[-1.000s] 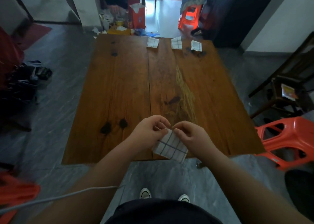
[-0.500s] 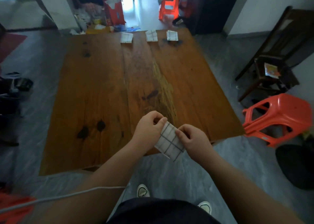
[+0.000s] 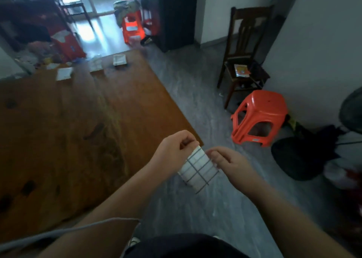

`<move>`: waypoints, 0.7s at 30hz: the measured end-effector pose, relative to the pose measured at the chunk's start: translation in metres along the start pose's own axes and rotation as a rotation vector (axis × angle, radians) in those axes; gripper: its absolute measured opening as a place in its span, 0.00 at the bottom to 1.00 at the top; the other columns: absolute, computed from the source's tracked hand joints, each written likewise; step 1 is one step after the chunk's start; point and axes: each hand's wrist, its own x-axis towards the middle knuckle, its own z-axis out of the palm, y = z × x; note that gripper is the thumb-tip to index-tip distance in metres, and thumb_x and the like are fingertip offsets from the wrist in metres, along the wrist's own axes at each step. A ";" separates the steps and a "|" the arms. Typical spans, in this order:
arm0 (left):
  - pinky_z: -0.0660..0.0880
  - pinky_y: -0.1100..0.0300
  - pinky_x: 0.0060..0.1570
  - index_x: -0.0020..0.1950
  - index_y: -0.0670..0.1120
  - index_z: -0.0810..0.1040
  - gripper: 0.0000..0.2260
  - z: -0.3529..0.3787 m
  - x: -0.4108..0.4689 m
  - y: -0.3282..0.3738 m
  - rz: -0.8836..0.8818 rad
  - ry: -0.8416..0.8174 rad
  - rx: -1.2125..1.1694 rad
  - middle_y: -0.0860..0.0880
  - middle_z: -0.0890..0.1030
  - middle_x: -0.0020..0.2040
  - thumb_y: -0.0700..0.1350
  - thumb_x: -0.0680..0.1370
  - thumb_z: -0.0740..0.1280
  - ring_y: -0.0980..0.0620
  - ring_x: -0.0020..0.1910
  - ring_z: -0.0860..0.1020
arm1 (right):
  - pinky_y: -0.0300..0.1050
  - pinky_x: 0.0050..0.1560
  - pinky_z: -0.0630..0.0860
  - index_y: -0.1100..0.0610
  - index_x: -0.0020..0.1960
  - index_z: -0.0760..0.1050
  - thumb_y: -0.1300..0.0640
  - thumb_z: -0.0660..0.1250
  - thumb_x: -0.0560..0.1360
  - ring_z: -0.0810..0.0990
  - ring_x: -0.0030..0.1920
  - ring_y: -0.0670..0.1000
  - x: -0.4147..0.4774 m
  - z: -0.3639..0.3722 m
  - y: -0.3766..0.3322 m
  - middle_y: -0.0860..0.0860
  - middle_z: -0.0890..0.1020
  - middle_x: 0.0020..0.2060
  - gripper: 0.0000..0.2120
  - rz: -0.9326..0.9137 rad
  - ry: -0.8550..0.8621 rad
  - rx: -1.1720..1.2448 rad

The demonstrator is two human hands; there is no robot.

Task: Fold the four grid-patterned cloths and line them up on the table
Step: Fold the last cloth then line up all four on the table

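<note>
Off the near right corner of the table [image 3: 78, 130], out over the floor, we see the fourth cloth [image 3: 198, 168] held up in the air between both hands. The left hand [image 3: 174, 150] pinches its upper left corner with curled fingers; the right hand [image 3: 231, 161] pinches the upper right edge, thumb and fingers closed on the fabric. The cloth is folded small and hangs tilted, its grid lines plain to us, touching no surface. Along the table's far edge we count three more in a row, each apart from the next and blurred: left cloth [image 3: 64, 74], middle cloth [image 3: 96, 65], right cloth [image 3: 119, 59]. To the right stands an orange stool [image 3: 260, 116] on the floor, with a dark chair [image 3: 246, 48] behind it.
</note>
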 end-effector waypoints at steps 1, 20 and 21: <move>0.72 0.70 0.38 0.44 0.52 0.80 0.04 0.018 0.009 0.016 0.038 -0.033 0.005 0.55 0.81 0.38 0.46 0.79 0.70 0.59 0.37 0.78 | 0.36 0.46 0.74 0.49 0.48 0.82 0.46 0.61 0.81 0.81 0.44 0.40 -0.002 -0.016 0.005 0.42 0.84 0.42 0.13 -0.014 0.016 -0.013; 0.74 0.66 0.41 0.42 0.54 0.82 0.07 0.183 0.200 0.129 0.160 -0.300 -0.046 0.52 0.84 0.39 0.45 0.79 0.71 0.61 0.37 0.78 | 0.42 0.49 0.76 0.51 0.45 0.82 0.46 0.60 0.78 0.81 0.43 0.44 0.015 -0.220 0.121 0.48 0.84 0.43 0.14 0.129 0.297 0.072; 0.75 0.65 0.43 0.43 0.54 0.82 0.06 0.187 0.215 0.131 0.164 -0.323 -0.065 0.51 0.84 0.40 0.45 0.79 0.71 0.60 0.37 0.79 | 0.40 0.49 0.75 0.51 0.47 0.82 0.46 0.61 0.78 0.81 0.44 0.43 0.032 -0.229 0.120 0.47 0.84 0.44 0.14 0.131 0.290 0.096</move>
